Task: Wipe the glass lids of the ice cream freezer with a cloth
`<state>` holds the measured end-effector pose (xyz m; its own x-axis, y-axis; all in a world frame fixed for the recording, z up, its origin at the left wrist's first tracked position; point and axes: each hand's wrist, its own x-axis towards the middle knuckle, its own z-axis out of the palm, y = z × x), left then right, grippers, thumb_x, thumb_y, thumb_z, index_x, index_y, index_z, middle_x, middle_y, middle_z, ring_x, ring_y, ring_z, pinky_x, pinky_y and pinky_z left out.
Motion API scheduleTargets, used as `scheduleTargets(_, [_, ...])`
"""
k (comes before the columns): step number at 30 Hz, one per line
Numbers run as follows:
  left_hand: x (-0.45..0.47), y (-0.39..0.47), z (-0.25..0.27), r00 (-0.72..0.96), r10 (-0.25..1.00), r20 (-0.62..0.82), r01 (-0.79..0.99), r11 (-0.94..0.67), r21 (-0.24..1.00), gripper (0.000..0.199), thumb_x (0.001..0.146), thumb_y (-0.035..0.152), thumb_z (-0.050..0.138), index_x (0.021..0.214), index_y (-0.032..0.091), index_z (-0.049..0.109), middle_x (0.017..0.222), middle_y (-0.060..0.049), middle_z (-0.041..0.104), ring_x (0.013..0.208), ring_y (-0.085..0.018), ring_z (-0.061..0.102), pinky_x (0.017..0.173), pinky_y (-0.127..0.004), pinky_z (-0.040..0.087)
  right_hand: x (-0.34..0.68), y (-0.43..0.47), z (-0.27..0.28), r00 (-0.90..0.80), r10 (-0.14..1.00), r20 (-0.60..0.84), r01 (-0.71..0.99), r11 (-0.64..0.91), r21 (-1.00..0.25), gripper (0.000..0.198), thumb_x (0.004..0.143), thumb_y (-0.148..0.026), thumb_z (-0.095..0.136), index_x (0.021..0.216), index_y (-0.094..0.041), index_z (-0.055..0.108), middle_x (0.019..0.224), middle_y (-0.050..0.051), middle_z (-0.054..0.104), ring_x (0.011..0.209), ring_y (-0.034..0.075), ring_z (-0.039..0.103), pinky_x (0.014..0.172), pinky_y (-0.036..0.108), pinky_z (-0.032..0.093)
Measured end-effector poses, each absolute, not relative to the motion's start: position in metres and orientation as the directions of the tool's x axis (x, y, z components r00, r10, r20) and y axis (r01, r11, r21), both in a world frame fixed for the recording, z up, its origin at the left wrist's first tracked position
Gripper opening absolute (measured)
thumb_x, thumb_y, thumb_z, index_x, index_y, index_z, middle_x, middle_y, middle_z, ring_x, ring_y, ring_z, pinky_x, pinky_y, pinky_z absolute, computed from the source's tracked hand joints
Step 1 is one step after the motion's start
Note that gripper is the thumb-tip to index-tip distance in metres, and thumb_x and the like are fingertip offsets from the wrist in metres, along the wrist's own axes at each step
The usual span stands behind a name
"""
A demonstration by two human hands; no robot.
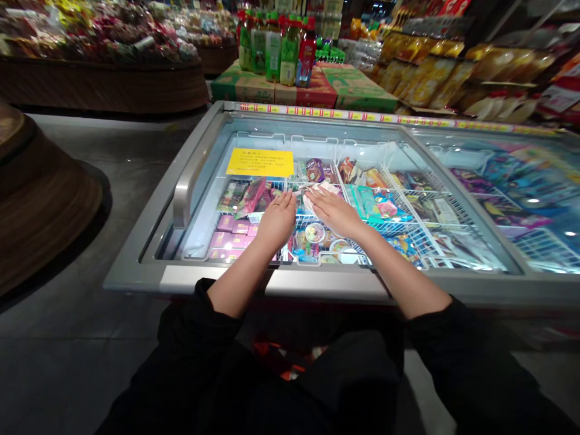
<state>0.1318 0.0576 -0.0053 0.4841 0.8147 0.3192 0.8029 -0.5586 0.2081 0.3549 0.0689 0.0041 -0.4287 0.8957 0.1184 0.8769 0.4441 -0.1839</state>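
Note:
My left hand lies flat, fingers together and stretched out, over the glass lid of a chest freezer. Beside it, my right hand reaches in from the right, also flat with its fingers extended. A pale, crumpled, cloth-like piece shows at the right fingertips; whether it lies on the glass or under it I cannot tell. Below the glass are wire baskets with wrapped ice creams, pink boxes and round tubs. A yellow notice is left of and beyond my hands.
A grey handle stands up at the lid's left side. The freezer's front rim runs close to my body. Behind stand bottles on cartons. Wooden display stands are at the left, bagged goods at the right.

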Motion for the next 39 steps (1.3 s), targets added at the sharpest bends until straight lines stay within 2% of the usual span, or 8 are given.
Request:
scheduleTargets(3, [0.134, 0.056, -0.005, 0.481, 0.823, 0.304, 0.811, -0.549, 0.204, 0.053, 0.104, 0.005, 0.044, 0.156, 0.002, 0.052, 0.166, -0.024, 0.047, 0.158, -0.029, 0.044, 0.131, -0.046, 0.036, 0.387, 0.067, 0.002, -0.338, 0.933, 0.125, 0.916, 0.357, -0.184, 0.062, 0.110, -0.039, 0.029, 0.171, -0.030, 0.038, 0.175, -0.001, 0.040, 0.165, 0.027, 0.027, 0.134, 0.056, 0.027])
scheduleTargets(9, [0.134, 0.058, -0.008, 0.465, 0.826, 0.319, 0.812, -0.542, 0.219, 0.053, 0.104, 0.006, 0.044, 0.156, 0.002, 0.052, 0.166, -0.024, 0.047, 0.158, -0.029, 0.044, 0.132, -0.047, 0.035, 0.367, 0.096, 0.008, -0.173, 0.976, 0.132, 0.974, 0.190, -0.128, 0.063, 0.109, -0.034, 0.029, 0.169, -0.017, 0.040, 0.175, 0.007, 0.038, 0.165, 0.032, 0.028, 0.133, 0.058, 0.029])
scheduleTargets(14, [0.130, 0.063, -0.010, 0.484, 0.800, 0.356, 0.787, -0.575, 0.224, 0.051, 0.105, 0.008, 0.044, 0.155, 0.004, 0.054, 0.163, -0.023, 0.052, 0.156, -0.028, 0.047, 0.130, -0.047, 0.037, 0.330, 0.078, 0.011, -0.279, 0.953, 0.122, 0.947, 0.294, -0.133, 0.063, 0.110, -0.034, 0.027, 0.169, -0.016, 0.041, 0.176, 0.007, 0.037, 0.165, 0.031, 0.027, 0.134, 0.054, 0.026])
scheduleTargets(19, [0.127, 0.061, -0.005, 0.528, 0.799, 0.287, 0.777, -0.591, 0.218, 0.052, 0.106, 0.008, 0.041, 0.157, 0.001, 0.051, 0.166, -0.024, 0.047, 0.159, -0.028, 0.041, 0.133, -0.044, 0.033, 0.349, 0.026, 0.003, -0.390, 0.912, 0.124, 0.897, 0.407, -0.171, 0.062, 0.111, -0.039, 0.028, 0.169, -0.022, 0.042, 0.175, 0.004, 0.039, 0.165, 0.027, 0.027, 0.134, 0.053, 0.026])
scheduleTargets(22, [0.126, 0.057, -0.003, 0.523, 0.815, 0.249, 0.790, -0.573, 0.217, 0.058, 0.103, 0.003, 0.039, 0.160, 0.003, 0.047, 0.169, -0.023, 0.042, 0.161, -0.028, 0.037, 0.133, -0.047, 0.032, 0.367, 0.019, 0.003, -0.356, 0.929, 0.106, 0.909, 0.370, -0.193, 0.061, 0.111, -0.038, 0.029, 0.169, -0.025, 0.041, 0.175, 0.003, 0.038, 0.165, 0.027, 0.027, 0.134, 0.055, 0.027])
scheduleTargets(28, [0.118, 0.027, -0.002, 0.567, 0.809, 0.157, 0.776, -0.588, 0.228, 0.068, 0.094, -0.003, 0.040, 0.162, 0.000, 0.042, 0.172, -0.025, 0.036, 0.163, -0.030, 0.031, 0.133, -0.048, 0.031, 0.347, 0.061, 0.009, -0.199, 0.972, 0.128, 0.959, 0.220, -0.176, 0.062, 0.109, -0.033, 0.029, 0.169, -0.019, 0.041, 0.175, 0.006, 0.038, 0.165, 0.032, 0.026, 0.133, 0.058, 0.027])
scheduleTargets(33, [0.113, -0.006, -0.004, 0.544, 0.815, 0.199, 0.784, -0.579, 0.225, 0.069, 0.092, -0.002, 0.045, 0.161, -0.002, 0.042, 0.172, -0.026, 0.036, 0.163, -0.031, 0.032, 0.134, -0.047, 0.031, 0.306, 0.066, 0.010, -0.304, 0.943, 0.139, 0.926, 0.327, -0.191, 0.061, 0.110, -0.033, 0.031, 0.168, -0.020, 0.043, 0.175, 0.004, 0.038, 0.165, 0.031, 0.026, 0.134, 0.056, 0.025])
scheduleTargets(39, [0.114, -0.017, -0.001, 0.486, 0.834, 0.261, 0.794, -0.546, 0.267, 0.065, 0.094, -0.001, 0.046, 0.159, 0.001, 0.048, 0.168, -0.024, 0.044, 0.160, -0.030, 0.041, 0.133, -0.049, 0.035, 0.323, 0.009, 0.006, -0.447, 0.888, 0.102, 0.864, 0.459, -0.207, 0.061, 0.111, -0.038, 0.031, 0.170, -0.024, 0.040, 0.176, 0.003, 0.037, 0.166, 0.028, 0.025, 0.135, 0.053, 0.025])
